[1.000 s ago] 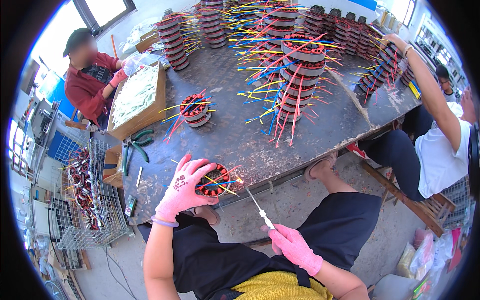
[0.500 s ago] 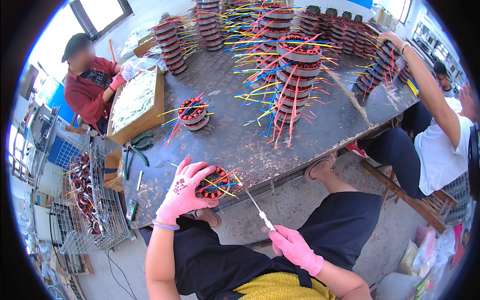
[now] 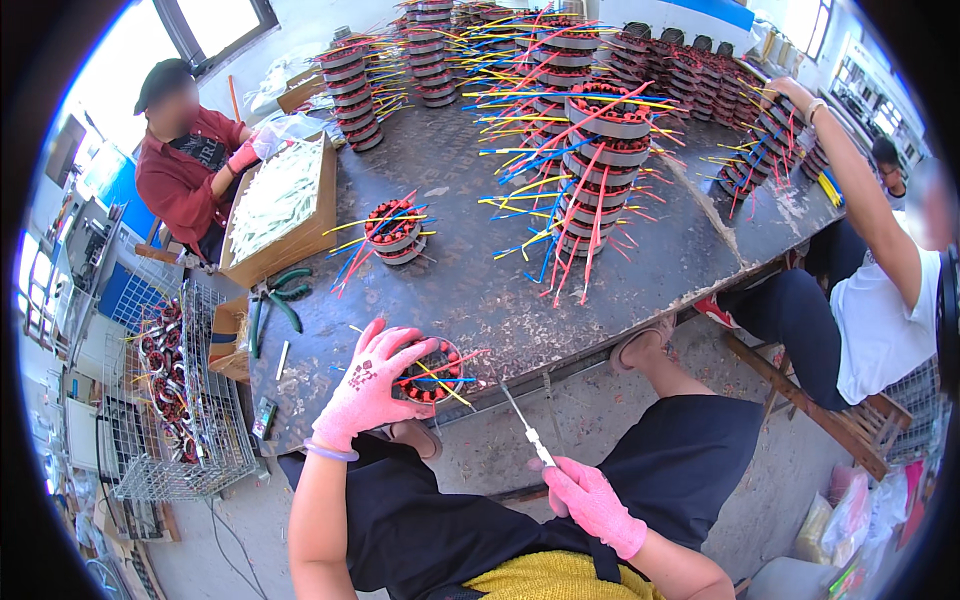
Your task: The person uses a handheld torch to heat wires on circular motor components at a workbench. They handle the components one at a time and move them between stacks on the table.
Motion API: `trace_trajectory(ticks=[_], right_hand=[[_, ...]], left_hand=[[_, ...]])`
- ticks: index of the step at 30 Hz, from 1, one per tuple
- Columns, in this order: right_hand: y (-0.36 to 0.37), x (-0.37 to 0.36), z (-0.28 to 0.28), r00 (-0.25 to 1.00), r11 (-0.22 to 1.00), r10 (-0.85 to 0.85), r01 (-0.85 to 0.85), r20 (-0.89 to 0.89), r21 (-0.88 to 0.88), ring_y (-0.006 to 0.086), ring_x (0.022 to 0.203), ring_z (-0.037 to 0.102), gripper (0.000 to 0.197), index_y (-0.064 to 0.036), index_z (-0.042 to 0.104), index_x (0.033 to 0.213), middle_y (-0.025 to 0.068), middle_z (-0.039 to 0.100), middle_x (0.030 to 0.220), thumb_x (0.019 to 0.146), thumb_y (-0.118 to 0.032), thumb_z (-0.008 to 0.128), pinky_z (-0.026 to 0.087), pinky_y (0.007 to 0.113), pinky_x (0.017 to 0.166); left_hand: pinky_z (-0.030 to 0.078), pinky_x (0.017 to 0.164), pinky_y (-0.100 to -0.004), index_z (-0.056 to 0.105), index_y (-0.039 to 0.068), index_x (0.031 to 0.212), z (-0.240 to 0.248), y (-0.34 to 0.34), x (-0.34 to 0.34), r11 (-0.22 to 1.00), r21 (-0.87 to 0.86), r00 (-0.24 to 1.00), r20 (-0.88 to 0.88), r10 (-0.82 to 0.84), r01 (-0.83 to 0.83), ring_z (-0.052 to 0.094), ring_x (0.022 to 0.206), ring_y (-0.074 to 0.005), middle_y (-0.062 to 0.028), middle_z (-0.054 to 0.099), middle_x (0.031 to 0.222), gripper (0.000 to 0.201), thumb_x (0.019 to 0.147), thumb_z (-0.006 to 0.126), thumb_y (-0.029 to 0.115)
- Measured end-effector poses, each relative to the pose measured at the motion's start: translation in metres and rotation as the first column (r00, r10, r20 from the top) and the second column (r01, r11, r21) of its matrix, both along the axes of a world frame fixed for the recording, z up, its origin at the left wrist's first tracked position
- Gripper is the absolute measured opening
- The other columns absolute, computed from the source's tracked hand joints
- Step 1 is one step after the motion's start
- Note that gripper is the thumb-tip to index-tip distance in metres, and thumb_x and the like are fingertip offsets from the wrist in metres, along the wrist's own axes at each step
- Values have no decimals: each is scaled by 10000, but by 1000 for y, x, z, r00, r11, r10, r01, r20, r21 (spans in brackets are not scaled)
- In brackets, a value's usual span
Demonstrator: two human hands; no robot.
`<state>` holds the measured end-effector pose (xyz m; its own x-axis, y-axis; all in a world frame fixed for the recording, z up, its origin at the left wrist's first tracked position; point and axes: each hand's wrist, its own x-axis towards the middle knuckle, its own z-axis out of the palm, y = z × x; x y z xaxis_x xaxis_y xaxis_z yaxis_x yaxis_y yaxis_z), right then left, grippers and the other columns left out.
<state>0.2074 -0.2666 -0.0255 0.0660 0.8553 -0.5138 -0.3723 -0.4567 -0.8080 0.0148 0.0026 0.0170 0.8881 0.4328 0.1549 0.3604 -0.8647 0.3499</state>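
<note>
Left hand (image 3: pixel 372 380) is grasping a ring (image 3: pixel 430 391) by the table's (image 3: pixel 480 290) near edge. Right hand (image 3: pixel 597 505) is clenching a tool (image 3: pixel 533 437) (slanting, tip forward-left).

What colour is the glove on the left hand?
The left glove is pink with a dark pattern on its back; the head view shows it best.

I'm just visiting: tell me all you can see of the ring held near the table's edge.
The ring is round and open in the middle, with red parts lining its inside; its material is hard to tell. Red, blue and yellow wires cross its opening, some sticking out to the right. Its open face is turned toward us. The left grip, gloved in pink, clasps its left side and hides part of it. Whether it rests on the table is unclear.
</note>
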Motion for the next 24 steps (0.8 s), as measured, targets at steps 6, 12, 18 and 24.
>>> trace_trajectory(ticks=[6, 12, 18, 24], right_hand=[[-2, -3, 5, 999, 1000, -11, 10, -45, -5, 42, 587, 422, 361, -25, 580, 1251, -56, 442, 693, 1012, -277, 481, 355, 220, 536], [-2, -5, 3, 999, 1000, 31, -31, 11, 3, 47, 572, 430, 359, -27, 579, 1253, -47, 450, 664, 1012, -271, 473, 361, 232, 529], [-1, -4, 4, 998, 999, 45, -45, 41, -1, 49, 566, 432, 356, -33, 581, 1253, -43, 455, 657, 1012, -270, 470, 361, 233, 529], [0, -4, 7, 999, 999, 38, -38, 28, -1, 46, 568, 438, 360, -20, 576, 1255, -45, 462, 667, 1015, -265, 468, 362, 224, 530]], left_hand=[[233, 1154, -509, 568, 116, 1266, 0, -4, 5, 999, -8, 999, 15, 31, -31, 479, 1215, -321, -110, 529, 1230, 806, 545, 856, 333], [231, 1154, -506, 570, 117, 1259, -1, -4, 2, 999, -14, 999, 20, 38, -38, 480, 1206, -321, -107, 527, 1225, 801, 544, 857, 333], [231, 1153, -504, 566, 121, 1264, 0, -5, 3, 999, 1, 999, 22, 40, -40, 477, 1208, -321, -104, 526, 1223, 803, 546, 856, 334], [230, 1152, -504, 560, 124, 1274, 1, -6, 3, 999, 9, 999, 0, 46, -46, 471, 1214, -323, -111, 523, 1230, 814, 548, 855, 344]])
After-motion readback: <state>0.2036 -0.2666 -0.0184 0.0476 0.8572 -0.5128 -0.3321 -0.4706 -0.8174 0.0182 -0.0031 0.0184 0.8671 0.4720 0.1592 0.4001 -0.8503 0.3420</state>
